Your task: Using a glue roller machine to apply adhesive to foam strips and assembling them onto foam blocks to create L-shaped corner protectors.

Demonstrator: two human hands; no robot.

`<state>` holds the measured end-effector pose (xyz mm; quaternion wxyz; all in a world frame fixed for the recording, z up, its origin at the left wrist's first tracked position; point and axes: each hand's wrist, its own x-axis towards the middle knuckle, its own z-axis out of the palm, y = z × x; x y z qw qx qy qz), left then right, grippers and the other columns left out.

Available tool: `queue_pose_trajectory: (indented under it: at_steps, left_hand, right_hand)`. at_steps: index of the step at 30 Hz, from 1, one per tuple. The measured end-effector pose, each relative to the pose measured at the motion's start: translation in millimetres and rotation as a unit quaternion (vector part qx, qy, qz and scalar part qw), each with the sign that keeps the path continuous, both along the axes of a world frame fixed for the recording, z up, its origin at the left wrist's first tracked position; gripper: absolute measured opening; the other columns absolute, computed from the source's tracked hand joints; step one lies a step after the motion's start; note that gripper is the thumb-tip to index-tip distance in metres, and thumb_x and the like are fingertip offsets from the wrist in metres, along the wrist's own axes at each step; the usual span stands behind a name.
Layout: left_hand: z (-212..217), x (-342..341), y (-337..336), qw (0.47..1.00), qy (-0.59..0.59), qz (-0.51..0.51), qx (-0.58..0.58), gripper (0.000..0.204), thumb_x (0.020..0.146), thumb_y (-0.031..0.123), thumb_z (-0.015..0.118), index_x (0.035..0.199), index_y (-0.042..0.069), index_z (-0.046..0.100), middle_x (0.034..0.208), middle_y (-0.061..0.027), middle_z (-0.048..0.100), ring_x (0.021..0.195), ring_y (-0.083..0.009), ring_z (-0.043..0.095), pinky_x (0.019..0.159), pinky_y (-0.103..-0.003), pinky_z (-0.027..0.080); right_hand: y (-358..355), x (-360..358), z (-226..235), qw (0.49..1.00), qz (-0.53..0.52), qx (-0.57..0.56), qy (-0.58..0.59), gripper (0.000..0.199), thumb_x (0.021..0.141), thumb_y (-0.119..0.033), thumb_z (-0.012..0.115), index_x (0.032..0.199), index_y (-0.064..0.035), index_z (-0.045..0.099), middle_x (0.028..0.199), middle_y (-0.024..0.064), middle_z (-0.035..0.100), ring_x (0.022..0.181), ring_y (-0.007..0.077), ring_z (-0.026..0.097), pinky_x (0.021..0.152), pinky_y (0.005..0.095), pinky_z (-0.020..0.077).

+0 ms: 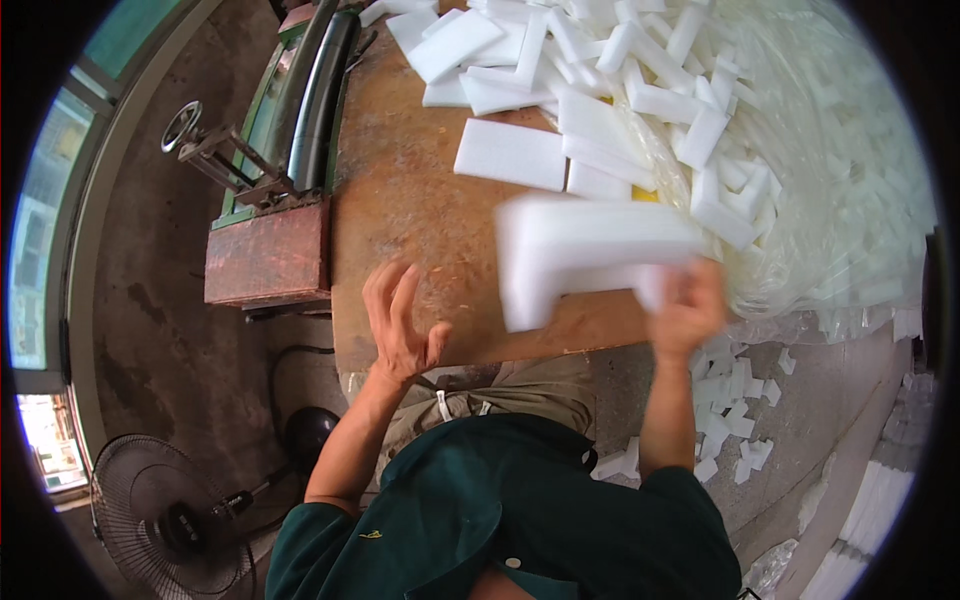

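My right hand [688,305] is closed on one end of a white foam piece [600,240], which is smeared by motion. The piece looks like a long bar with its ends bent down, held above the table's front edge. My left hand [400,325] is apart from it, over the left front of the brown table [410,190], with fingers spread and nothing in them. Beyond the held piece lies a flat white foam slab [510,153]. A heap of L-shaped and flat white foam pieces [660,100] covers the far right of the table.
A machine with metal rollers [318,120] and a handwheel [182,127] stands along the table's left side. Clear plastic sheeting [800,150] spreads at the right. Foam scraps [735,400] litter the floor at right. A black fan [175,525] stands at lower left.
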<state>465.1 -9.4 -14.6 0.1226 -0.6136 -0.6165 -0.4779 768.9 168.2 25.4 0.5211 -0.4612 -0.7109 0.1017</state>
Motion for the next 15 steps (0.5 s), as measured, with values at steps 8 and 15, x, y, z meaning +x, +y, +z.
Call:
queue_pose_trajectory:
  at_steps: [8,15]
  left_hand:
    - [-1,-36,159,0.963,0.125,-0.028,-0.239,0.083,0.082,0.049,0.074,0.149,0.012,0.043,0.155,-0.0236,0.033,0.149,-0.0429,0.023,0.119,-0.059,0.021]
    - [8,-61,227,0.878,0.190,-0.102,-0.427,0.071,0.057,0.057,0.086,0.100,0.008,0.057,0.142,-0.0209,0.043,0.148,-0.0434,0.023,0.118,-0.069,0.014]
  right_hand:
    - [65,120,11,0.917,-0.008,-0.058,0.393,0.032,0.101,-0.020,0.057,0.125,0.0010,0.063,0.107,0.0104,0.067,0.088,0.0176,0.066,0.069,0.0296,0.0540]
    - [170,31,44,0.997,-0.041,-0.069,-0.005,0.052,0.090,-0.025,0.075,0.130,0.0030,0.059,0.117,0.0174,0.065,0.099,0.0277,0.066,0.082,0.0367,0.0552]
